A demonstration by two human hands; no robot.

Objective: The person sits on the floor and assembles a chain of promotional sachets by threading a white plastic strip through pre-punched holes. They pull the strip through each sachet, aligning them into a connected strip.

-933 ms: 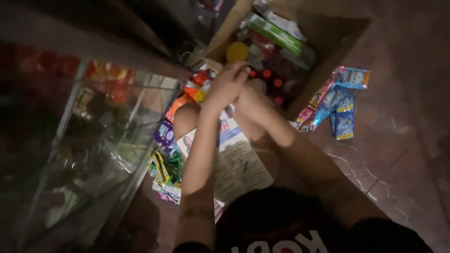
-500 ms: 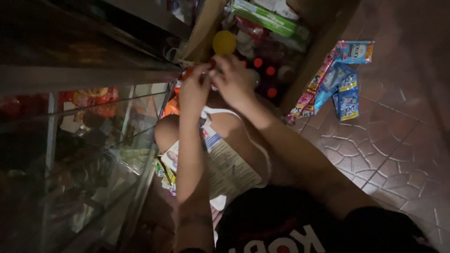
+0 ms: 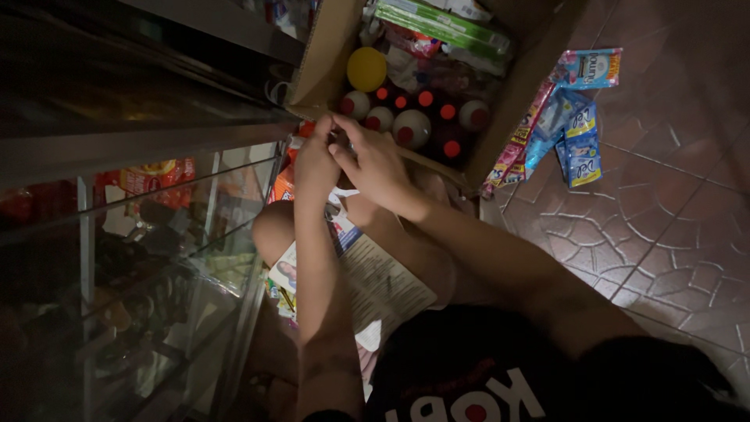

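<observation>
My left hand (image 3: 315,168) and my right hand (image 3: 377,162) are pressed together at the near edge of an open cardboard box (image 3: 320,70). The right hand's fingers lie over the left hand's fingertips. Whatever small thing is pinched between them is hidden in the dim light. Just beyond the hands, inside the box, stand several bottles with red caps (image 3: 412,129), a round yellow object (image 3: 366,69) and long green packs (image 3: 441,27). A printed paper sheet (image 3: 383,285) rests on my lap under my forearms.
A glass display cabinet (image 3: 156,258) with goods on its shelves fills the left side. Strips of blue and pink sachets (image 3: 574,117) lie on the patterned floor tiles (image 3: 664,234) right of the box. Orange packets (image 3: 285,184) sit beside my knee.
Both hands have moved from above my lap up to the box's near edge, staying together. The view has shifted so the box sits closer and more central.
</observation>
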